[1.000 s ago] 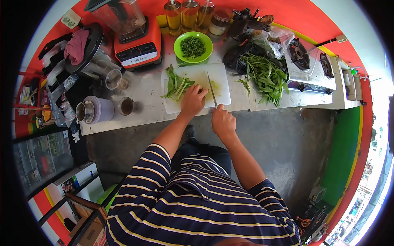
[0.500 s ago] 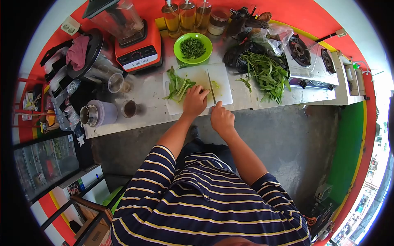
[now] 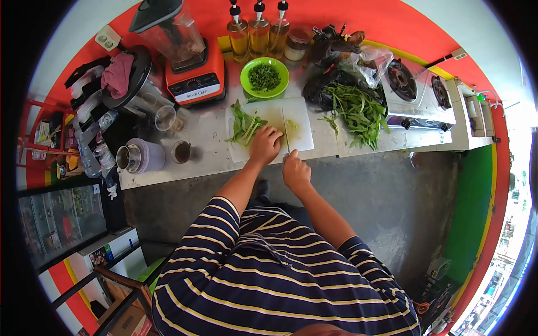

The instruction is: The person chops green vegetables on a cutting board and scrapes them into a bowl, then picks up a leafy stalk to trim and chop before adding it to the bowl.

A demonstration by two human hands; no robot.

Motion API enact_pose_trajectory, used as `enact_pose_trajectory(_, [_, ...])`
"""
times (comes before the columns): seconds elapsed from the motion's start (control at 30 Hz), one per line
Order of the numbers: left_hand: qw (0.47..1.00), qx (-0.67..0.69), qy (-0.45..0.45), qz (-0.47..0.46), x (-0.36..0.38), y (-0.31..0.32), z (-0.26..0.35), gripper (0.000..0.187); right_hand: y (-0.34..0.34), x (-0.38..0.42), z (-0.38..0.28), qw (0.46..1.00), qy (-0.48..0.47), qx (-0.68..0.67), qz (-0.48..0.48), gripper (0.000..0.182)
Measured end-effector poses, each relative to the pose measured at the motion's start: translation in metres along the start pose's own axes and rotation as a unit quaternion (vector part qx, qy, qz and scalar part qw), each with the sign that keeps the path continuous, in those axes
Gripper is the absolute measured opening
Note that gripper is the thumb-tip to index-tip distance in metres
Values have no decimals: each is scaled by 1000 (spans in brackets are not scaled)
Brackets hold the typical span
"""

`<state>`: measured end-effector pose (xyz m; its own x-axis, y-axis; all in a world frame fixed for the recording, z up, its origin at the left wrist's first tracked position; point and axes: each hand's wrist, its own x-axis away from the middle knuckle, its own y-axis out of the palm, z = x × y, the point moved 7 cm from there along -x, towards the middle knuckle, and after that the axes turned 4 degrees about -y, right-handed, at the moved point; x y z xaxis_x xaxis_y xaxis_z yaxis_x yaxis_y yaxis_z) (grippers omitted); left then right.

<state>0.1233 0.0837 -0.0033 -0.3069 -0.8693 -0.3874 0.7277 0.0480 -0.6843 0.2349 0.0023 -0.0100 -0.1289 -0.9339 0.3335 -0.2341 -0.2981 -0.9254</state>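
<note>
My right hand (image 3: 296, 171) is wrapped round the handle of a kitchen knife (image 3: 284, 130), whose blade points away from me over a white cutting board (image 3: 304, 143). Just left of the blade, my left hand (image 3: 265, 147) has its fingers curled over the stem end of a bunch of leafy greens (image 3: 243, 124), pressing it to the board. Small pale-green cut pieces (image 3: 292, 126) lie right of the blade. Behind the board stands a bright green bowl (image 3: 245, 80) with chopped greens (image 3: 264, 77) in it.
More leafy greens (image 3: 361, 115) spill from a black plastic bag (image 3: 318, 92) on the right, beside a gas stove (image 3: 417, 106). A red blender (image 3: 196, 81) and oil bottles (image 3: 259, 36) stand behind. Left are a glass (image 3: 181, 152) and a lilac container (image 3: 151, 155).
The knife blade has come down closer to upright beside the left fingers, and my right hand has moved slightly left and toward me. The whole view has shifted a little.
</note>
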Motion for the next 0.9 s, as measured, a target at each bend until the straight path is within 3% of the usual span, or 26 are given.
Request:
enact_pose_trajectory(0.6, [999,40,-20,0,12,-7,-5,18,-2,-17,-2,1000,4,-27,6,32])
enact_pose_trajectory(0.77, [994,86,-68,17,13,-6,-10,16,-15,-19,-7,1000,-25,1,-2,30])
enact_pose_trajectory(0.9, [996,79,-45,21,18,-9,-10,14,-4,-16,-11,999,-11,-36,-4,31])
